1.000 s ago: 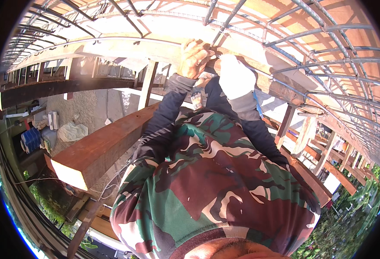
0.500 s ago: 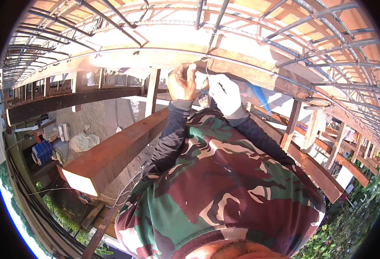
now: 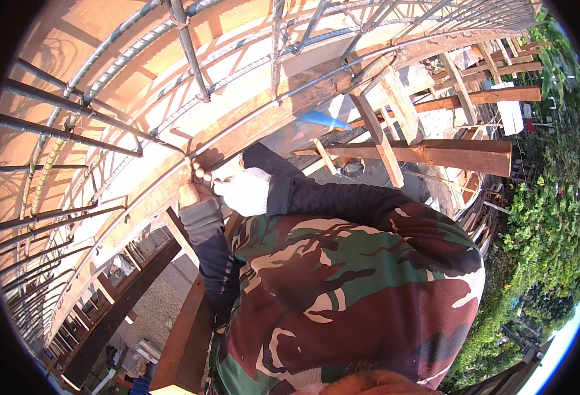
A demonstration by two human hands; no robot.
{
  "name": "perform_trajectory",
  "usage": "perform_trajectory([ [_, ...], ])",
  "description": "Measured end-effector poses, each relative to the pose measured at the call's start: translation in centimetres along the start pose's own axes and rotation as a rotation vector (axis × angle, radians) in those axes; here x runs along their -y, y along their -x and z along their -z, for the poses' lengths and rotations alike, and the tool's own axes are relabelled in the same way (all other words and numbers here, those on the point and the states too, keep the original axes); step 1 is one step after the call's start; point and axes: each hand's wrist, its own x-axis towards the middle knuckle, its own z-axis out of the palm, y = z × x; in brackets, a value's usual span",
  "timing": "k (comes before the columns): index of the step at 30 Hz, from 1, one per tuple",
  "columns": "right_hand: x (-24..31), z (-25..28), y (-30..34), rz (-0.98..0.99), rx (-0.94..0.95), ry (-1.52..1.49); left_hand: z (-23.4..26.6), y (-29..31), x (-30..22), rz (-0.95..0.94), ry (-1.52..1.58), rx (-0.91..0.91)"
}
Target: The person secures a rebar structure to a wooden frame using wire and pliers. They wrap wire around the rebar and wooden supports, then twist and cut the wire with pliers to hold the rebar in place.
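My bare left hand [image 3: 188, 191] is raised to a long thin steel rod [image 3: 313, 83] that runs along a wooden board [image 3: 254, 136]. Its fingers are curled close to the rod, beside the end of a crossing reinforcing bar [image 3: 115, 126]. Just right of it, my right hand [image 3: 247, 192] wears a white glove, with the fingertips drawn together and almost meeting the left hand. Whatever lies between the fingers is too small and glaring to make out. Dark sleeves cover both forearms.
Reinforcing bars [image 3: 188, 49] cross above orange-brown panels at upper left. Timber beams [image 3: 448, 155] and a slanting post [image 3: 375, 135] stand to the right, near a blue piece [image 3: 323, 118]. A thick beam [image 3: 184, 336] lies beneath my left arm; ground [image 3: 161, 309] shows far below. Green shrubs [image 3: 533, 224] grow at right.
The view has turned, so the bars and beams now slant and more greenery shows at right. Both hands sit farther left in the picture, with the left fingers now curled near the rod.
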Motion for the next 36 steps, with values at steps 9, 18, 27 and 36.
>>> perform_trajectory([
  [9, -10.0, 10.7, 10.6, -1.436, -0.988, -0.035, -1.7, 1.0, -0.8, 0.054, -0.129, -0.071],
  [18, -23.9, 9.5, 19.1, -1.454, -1.262, -1.243, -2.0, 0.6, -0.1, -0.053, -0.212, -0.110],
  [27, -23.4, 11.6, 19.6, -1.270, -1.453, -1.189, -1.4, 0.9, -0.1, 0.027, -0.164, -0.007],
  [36, -9.4, 9.2, 18.7, -1.094, -1.450, -1.118, -1.7, 1.7, 0.8, -0.021, -0.045, 0.033],
])
